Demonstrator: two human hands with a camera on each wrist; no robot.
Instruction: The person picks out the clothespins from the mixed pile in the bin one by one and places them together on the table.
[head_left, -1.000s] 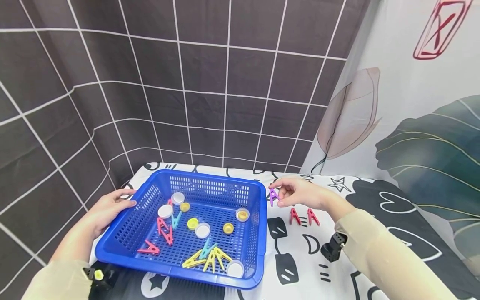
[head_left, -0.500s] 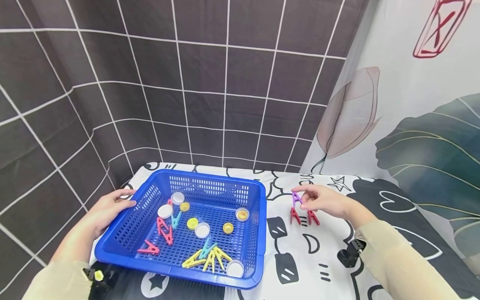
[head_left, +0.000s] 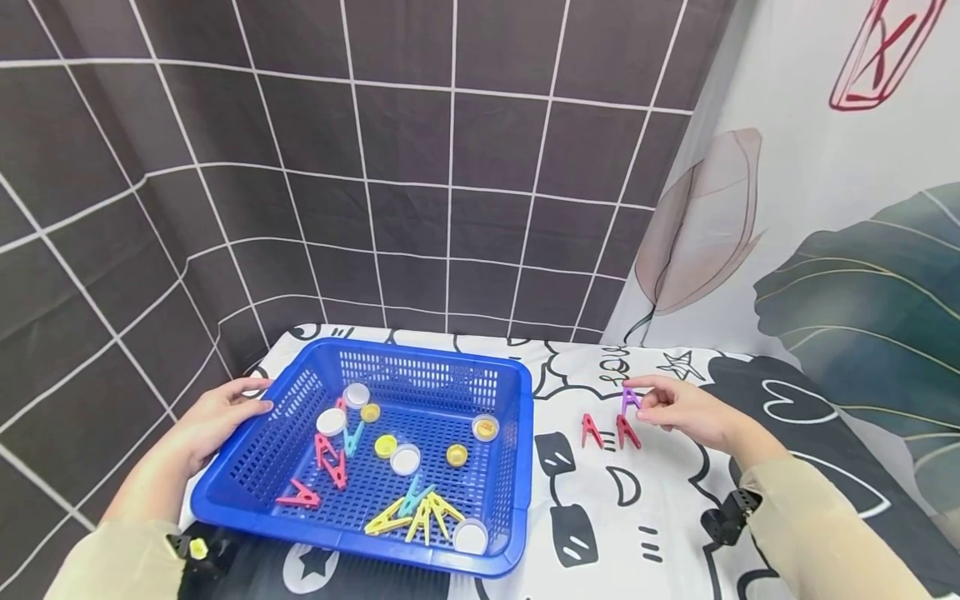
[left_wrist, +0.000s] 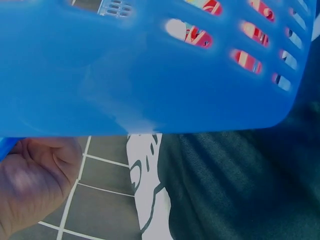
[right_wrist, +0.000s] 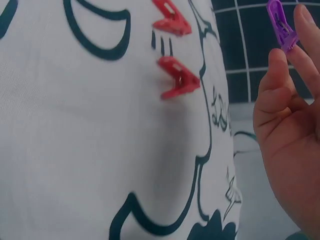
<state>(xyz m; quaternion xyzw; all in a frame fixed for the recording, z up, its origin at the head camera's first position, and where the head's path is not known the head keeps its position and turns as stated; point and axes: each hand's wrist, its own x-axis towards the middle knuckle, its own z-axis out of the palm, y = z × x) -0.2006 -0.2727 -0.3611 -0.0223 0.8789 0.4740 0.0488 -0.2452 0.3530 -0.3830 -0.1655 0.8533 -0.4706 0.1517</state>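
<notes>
My left hand (head_left: 217, 421) grips the left rim of a blue plastic basket (head_left: 525, 467); in the left wrist view the basket wall hides most of its fingers. Between the thumb and fingers of my right hand (head_left: 686, 408) is a purple clothespin (head_left: 631, 400), pinched above the cloth at the right. Just below it stands a red clothespin (head_left: 627, 432), with another red clothespin (head_left: 591, 430) to its left. The right wrist view shows the purple clothespin (right_wrist: 282, 25) at the fingertips, apart from both red ones.
Inside the basket lie white caps (head_left: 406, 459), yellow caps (head_left: 386, 447), and red, teal and yellow clothespins (head_left: 422, 521), several in all. A patterned white cloth (head_left: 622, 533) covers the table. Behind it hangs a dark gridded curtain (head_left: 405, 217).
My right hand has carried the purple clothespin rightward from beside the basket to above the right-hand red clothespin. The left hand and basket stay put.
</notes>
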